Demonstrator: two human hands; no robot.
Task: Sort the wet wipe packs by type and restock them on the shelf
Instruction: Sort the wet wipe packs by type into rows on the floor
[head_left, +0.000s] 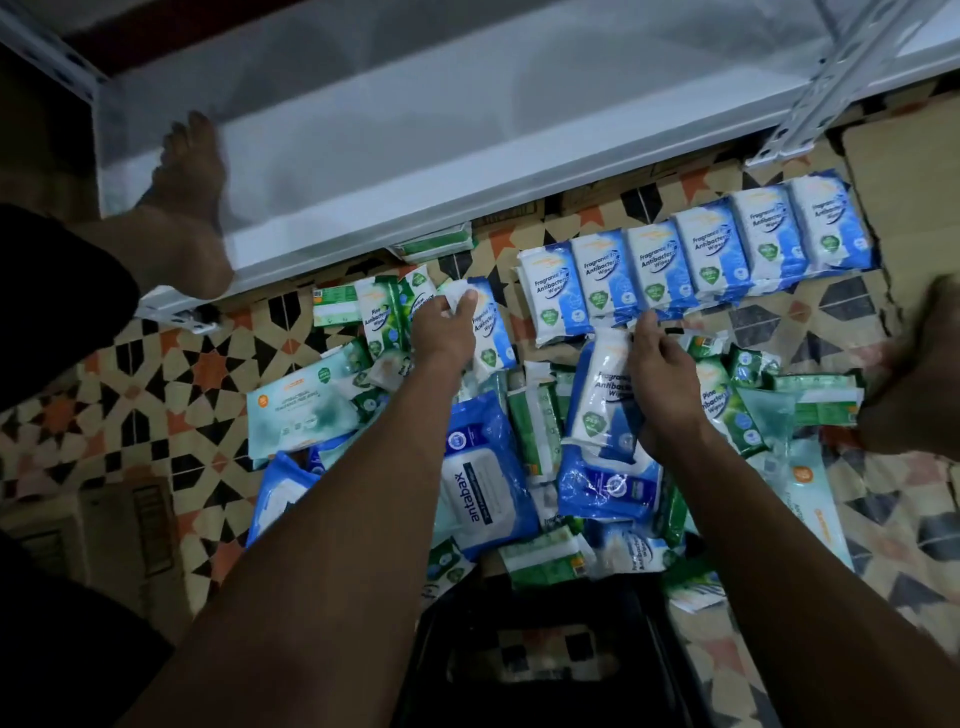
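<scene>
A mixed heap of wet wipe packs lies on the patterned floor below me. My left hand grips a blue-and-white Fragrance Free Antibacterial pack at its top edge. My right hand holds a second pack of the same kind, lifted above the heap. Several matching blue packs stand in a neat row along the floor at the upper right. Green Pine Antibacterial packs, a large blue antabax pack and pale teal packs lie loose in the heap. The white metal shelf stretches across the top.
A bare foot rests against the shelf's front edge at the left, another foot at the right. A cardboard sheet lies at the upper right. A dark crate sits between my forearms. A perforated shelf upright runs diagonally at top right.
</scene>
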